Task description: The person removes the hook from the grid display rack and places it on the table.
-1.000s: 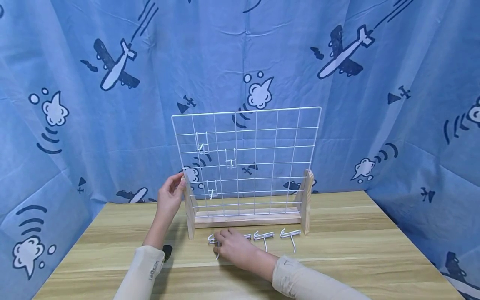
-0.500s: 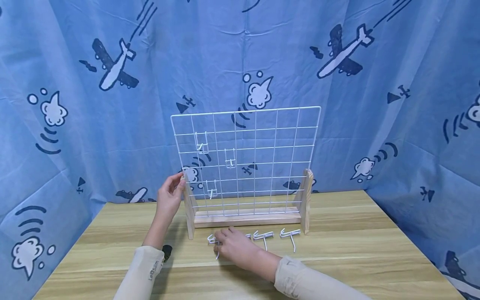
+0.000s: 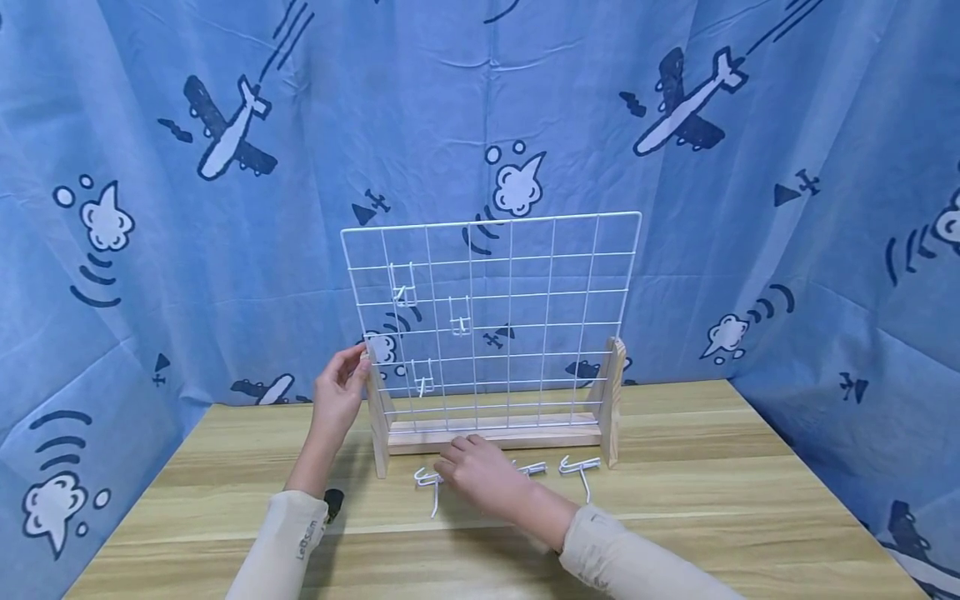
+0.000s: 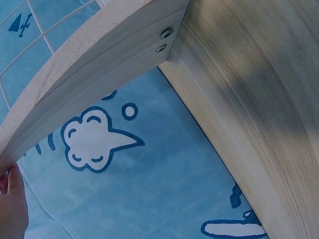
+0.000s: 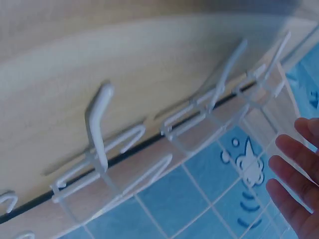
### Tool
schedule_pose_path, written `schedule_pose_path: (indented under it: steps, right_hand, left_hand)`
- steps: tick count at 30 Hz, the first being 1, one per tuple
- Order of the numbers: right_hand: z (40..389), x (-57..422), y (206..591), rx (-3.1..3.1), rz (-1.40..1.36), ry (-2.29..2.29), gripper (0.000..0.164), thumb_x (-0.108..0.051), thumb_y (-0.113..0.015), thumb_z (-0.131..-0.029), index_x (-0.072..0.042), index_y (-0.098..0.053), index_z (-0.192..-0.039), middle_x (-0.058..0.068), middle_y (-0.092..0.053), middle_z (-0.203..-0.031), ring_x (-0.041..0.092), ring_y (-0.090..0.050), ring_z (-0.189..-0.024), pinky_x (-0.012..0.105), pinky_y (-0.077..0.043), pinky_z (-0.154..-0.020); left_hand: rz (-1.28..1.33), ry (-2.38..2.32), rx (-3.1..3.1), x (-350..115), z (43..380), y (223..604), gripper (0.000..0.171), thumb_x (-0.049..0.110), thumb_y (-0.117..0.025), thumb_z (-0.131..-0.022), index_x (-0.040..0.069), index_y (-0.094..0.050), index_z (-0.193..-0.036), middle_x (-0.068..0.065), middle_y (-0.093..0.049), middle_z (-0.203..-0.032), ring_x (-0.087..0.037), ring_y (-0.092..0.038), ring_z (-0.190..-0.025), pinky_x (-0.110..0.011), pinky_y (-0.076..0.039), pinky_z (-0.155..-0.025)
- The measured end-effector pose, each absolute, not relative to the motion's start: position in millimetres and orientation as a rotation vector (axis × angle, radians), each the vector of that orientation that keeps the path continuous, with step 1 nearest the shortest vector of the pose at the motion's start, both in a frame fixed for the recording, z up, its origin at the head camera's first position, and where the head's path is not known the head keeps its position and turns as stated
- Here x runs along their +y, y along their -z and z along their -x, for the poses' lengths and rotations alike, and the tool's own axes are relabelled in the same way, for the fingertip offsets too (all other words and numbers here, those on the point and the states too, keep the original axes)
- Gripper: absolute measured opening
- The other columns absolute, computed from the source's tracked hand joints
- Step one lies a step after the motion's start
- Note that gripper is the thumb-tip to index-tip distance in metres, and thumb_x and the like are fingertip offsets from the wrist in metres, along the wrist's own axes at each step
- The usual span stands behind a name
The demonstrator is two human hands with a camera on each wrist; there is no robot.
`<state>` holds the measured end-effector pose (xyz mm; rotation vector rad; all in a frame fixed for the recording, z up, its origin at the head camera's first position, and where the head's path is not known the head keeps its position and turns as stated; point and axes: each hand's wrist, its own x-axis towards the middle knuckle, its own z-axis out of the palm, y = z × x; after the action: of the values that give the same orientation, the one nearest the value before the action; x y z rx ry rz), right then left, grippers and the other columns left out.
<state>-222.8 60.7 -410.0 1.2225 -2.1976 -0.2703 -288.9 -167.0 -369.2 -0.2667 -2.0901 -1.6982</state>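
A white wire grid panel (image 3: 495,287) stands upright in a wooden stand (image 3: 615,400), with three white hooks hanging on its left half, one of them a hook (image 3: 461,321) near the middle. My left hand (image 3: 339,392) pinches the top of the stand's left wooden post (image 4: 94,69). Over the row of loose hooks on the table is my right hand (image 3: 483,475), fingers extended and holding nothing. The leftmost loose hook (image 3: 431,481) lies by its fingertips. Farther right are another hook (image 3: 532,469) and the end hook (image 3: 581,467). One hook (image 5: 217,94) is hidden under the hand in the head view.
The wooden table (image 3: 712,517) runs up to a blue curtain (image 3: 247,275) printed with planes and clouds. A small black object (image 3: 334,502) shows beside the left sleeve.
My right hand has shifted slightly right and toward the stand, uncovering the leftmost loose hook and covering more of those to its right. The left hand stays on the post.
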Motion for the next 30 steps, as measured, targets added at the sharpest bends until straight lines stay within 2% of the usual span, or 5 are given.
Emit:
schedule_pose_path:
  steps: [6,13,18,24,30]
  right_hand:
    - [232,67,396,-2.15,-1.144,0.054,0.014,-0.017,-0.062,-0.08,-0.014,-0.067,-0.093,-0.004,-0.064,-0.086,0.012,-0.057,-0.081,0.024,-0.049,-0.071]
    - [244,75,378,-2.085,-1.036,-0.16,0.018,-0.011,-0.064,-0.079,-0.008,-0.066,-0.096,0.0,-0.066,-0.086,0.014,-0.059,-0.081,0.026,-0.05,-0.073]
    - [248,80,365,-2.028,-0.942,-0.313,0.02,-0.009,-0.063,-0.079,-0.007,-0.066,-0.099,0.002,-0.066,-0.088,0.015,-0.061,-0.081,0.027,-0.051,-0.074]
    - [249,84,350,-1.918,-0.824,-0.498,0.021,-0.011,-0.057,-0.085,-0.003,-0.064,-0.103,0.007,-0.066,-0.093,0.019,-0.06,-0.085,0.03,-0.051,-0.078]
    - [250,82,340,-1.85,-0.727,-0.626,0.026,-0.008,-0.06,-0.083,-0.001,-0.061,-0.107,0.012,-0.062,-0.103,0.024,-0.058,-0.094,0.033,-0.049,-0.083]
  left_hand:
    - [0.274,1.714,-2.092,-167,288,368,0.033,0.022,-0.052,-0.089,0.009,-0.05,-0.12,-0.007,-0.052,-0.118,-0.016,-0.046,-0.113,-0.022,-0.038,-0.096]
    - [0.278,1.728,-2.083,-161,274,353,0.031,0.01,-0.049,-0.09,0.001,-0.048,-0.121,-0.014,-0.05,-0.12,-0.022,-0.045,-0.115,-0.027,-0.037,-0.098]
    - [0.261,1.709,-2.098,-159,271,350,0.031,0.009,-0.049,-0.09,0.001,-0.048,-0.12,-0.014,-0.05,-0.119,-0.021,-0.045,-0.114,-0.026,-0.038,-0.097]
    - [0.273,1.716,-2.084,-159,271,350,0.031,0.009,-0.049,-0.09,0.0,-0.048,-0.12,-0.015,-0.05,-0.12,-0.022,-0.045,-0.114,-0.024,-0.038,-0.097]
    - [0.252,1.727,-2.095,-159,271,350,0.031,0.009,-0.049,-0.09,0.002,-0.049,-0.12,-0.014,-0.051,-0.119,-0.021,-0.046,-0.113,-0.024,-0.039,-0.096]
